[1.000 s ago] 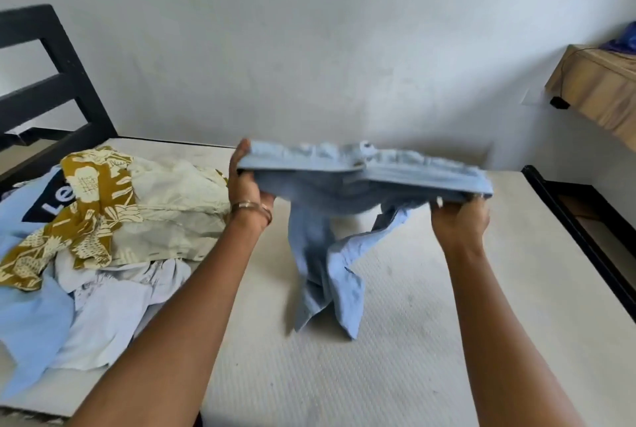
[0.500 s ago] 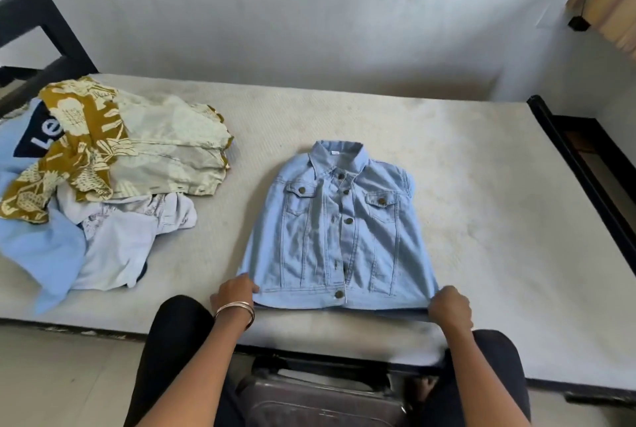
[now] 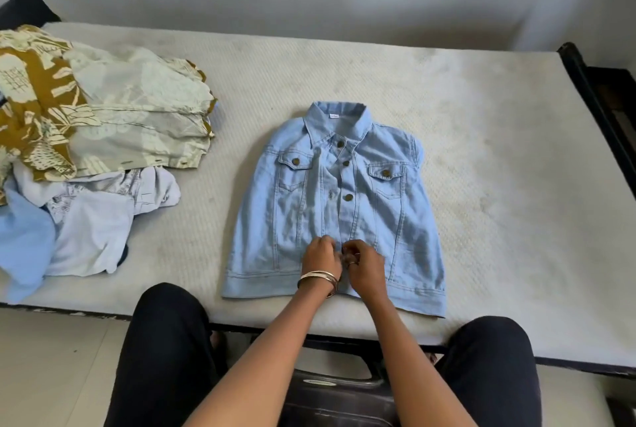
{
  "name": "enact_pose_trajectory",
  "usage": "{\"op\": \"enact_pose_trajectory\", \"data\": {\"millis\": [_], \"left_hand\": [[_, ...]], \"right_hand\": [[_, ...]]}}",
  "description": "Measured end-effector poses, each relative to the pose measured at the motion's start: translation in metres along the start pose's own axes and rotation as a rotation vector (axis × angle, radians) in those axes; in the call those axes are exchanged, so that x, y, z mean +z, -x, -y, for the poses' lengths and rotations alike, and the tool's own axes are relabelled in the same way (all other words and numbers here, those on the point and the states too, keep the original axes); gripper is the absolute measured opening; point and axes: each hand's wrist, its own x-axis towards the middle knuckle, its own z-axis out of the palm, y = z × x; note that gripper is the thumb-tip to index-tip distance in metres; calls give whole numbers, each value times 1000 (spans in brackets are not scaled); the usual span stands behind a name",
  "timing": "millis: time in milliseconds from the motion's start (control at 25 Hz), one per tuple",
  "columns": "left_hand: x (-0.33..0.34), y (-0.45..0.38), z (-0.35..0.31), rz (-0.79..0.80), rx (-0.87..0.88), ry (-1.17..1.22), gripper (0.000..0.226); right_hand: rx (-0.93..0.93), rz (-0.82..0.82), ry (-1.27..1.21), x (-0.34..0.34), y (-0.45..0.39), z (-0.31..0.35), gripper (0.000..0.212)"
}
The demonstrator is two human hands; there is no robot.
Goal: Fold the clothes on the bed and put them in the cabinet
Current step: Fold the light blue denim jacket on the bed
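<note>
Left hand (image 3: 321,256) and right hand (image 3: 363,263) both curled, pinching placket of denim jacket (image 3: 292,206) flat on bed (image 3: 481,137).

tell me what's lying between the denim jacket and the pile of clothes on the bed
Nothing: the head view shows only bare mattress between the denim jacket and the pile of clothes.

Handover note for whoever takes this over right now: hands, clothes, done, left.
Left hand: pinching the denim jacket at its front placket, low down.
Right hand: fingers curled at the same spot, apparently working a lower button.
Jacket: flat, face up on the mattress, collar toward the wall, hem at the near edge.
Pile of unfolded clothes: on the left side of the bed.
Done: jacket laid out.
Left: fold the jacket, fold the pile, put everything in the cabinet, which is not in view.
</note>
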Motion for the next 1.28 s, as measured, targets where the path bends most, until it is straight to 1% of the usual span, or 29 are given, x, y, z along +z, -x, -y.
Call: {"op": "enact_pose_trajectory", "data": {"millis": [40,120,200,280,360,440,480,560,600,680,760,800,880,1000,1120,1200,1280], "left_hand": [[7,-5,-3,-9,-57,8,32],[19,-14,-3,-11,-159,-23,46],[24,-23,-3,3,-226,-72,56],[27,-30,-2,-8,-228,-127,51],[26,-33,2,-30,-190,-138,35],[23,-30,9,-69,-176,-92,20],[22,-28,11,-85,-183,-60,17],[19,-28,13,-96,-179,-9,20],[19,-29,11,-96,-189,10,27],[17,-32,1,-88,-253,36,44],[16,-38,-9,-66,-327,42,49],[15,-40,-12,-56,-357,66,45],[15,-42,-11,-50,-357,147,33],[15,-41,8,-95,-291,263,18],[14,-33,24,-124,-219,377,9],[13,-25,26,-144,-215,488,10],[14,-18,26,-172,-224,569,17]], "right_hand": [[27,-25,-30,5,0,-3,34],[78,-75,-59,11,-4,-15,39],[104,-102,-77,15,-12,-26,40],[79,-100,-33,17,-20,-31,30],[46,-93,58,21,-24,-32,23],[51,-89,99,27,-25,-30,23],[75,-93,100,29,-26,-28,22],[131,-108,69,30,-28,-21,19],[148,-115,44,29,-27,-18,18],[175,-127,-16,24,-24,-14,21],[204,-137,-61,19,-20,-14,23],[219,-138,-80,18,-19,-15,22],[245,-141,-121,17,-21,-18,16],[301,-173,-221,19,-26,-21,8],[272,-159,-268,22,-25,-16,6],[226,-136,-255,23,-22,-10,4],[169,-149,-204,21,-18,-4,6]]}}
